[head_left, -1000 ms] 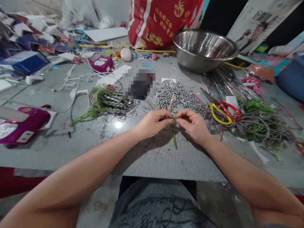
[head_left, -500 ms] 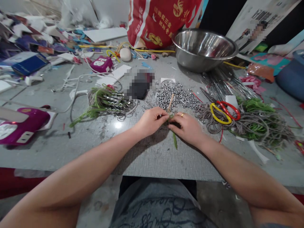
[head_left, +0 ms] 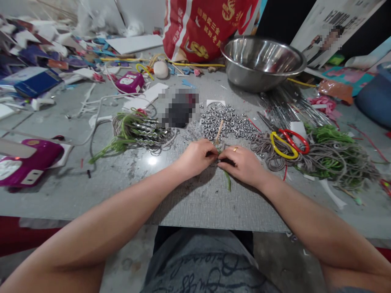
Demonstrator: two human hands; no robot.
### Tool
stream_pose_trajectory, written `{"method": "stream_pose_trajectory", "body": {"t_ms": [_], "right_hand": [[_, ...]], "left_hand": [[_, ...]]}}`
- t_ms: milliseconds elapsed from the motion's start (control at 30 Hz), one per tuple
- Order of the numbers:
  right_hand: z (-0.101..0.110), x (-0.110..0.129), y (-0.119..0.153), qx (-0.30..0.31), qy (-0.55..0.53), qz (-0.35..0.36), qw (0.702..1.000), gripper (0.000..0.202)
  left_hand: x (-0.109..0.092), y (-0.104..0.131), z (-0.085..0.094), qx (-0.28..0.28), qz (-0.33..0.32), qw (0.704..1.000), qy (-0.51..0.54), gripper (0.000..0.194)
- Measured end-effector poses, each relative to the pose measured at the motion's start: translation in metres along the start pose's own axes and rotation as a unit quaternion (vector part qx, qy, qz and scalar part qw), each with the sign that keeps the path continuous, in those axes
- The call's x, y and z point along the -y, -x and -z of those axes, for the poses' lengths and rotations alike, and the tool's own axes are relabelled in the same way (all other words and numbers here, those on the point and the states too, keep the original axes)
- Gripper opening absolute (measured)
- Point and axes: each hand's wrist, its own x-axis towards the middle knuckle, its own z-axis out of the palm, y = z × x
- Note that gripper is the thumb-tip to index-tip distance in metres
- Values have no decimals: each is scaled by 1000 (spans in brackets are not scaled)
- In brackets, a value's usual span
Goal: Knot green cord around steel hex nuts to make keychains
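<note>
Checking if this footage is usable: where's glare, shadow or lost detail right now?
Head view: bright glare spot on the gray tabletop, left of the left hand; head view: shadow beneath the left hand and right hand, the green cord showing little fine detail; head view: streaky reflections inside the stainless-steel bowl; head view: pixelation over a dark object.

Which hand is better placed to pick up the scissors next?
The right hand, I'd judge: the scissors lie to its right, a short reach away. The left hand would have to cross over it. Both hands' fingertips are busy at the green cord, though.
</note>
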Motion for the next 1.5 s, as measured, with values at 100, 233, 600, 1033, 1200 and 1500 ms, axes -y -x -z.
{"method": "stream_pose_trajectory", "body": {"t_ms": [100, 233, 600, 1033, 1200, 1500], "right_hand": [[1, 0, 0, -1, -1, 0, 1000, 19], [1, 0, 1, -4, -3, -5, 1000, 23], [1, 2, -2, 1, -3, -42, 999, 18], [5, 11, 4, -6, 81, 41, 996, 28], [4, 14, 3, 23, 122, 23, 992, 29], [7, 17, 5, 89, -12, 107, 990, 25]], "left_hand": [[-1, 0, 0, 40, -24, 998, -46, 14], [-3, 2, 3, 85, -46, 993, -71, 17], [0, -2, 9, 124, -18, 991, -55, 15], [3, 0, 6, 97, -43, 993, -45, 14], [3, 1, 5, 83, -45, 995, -39, 12], [-5, 10, -1, 26, -52, 991, -122, 11]]}}
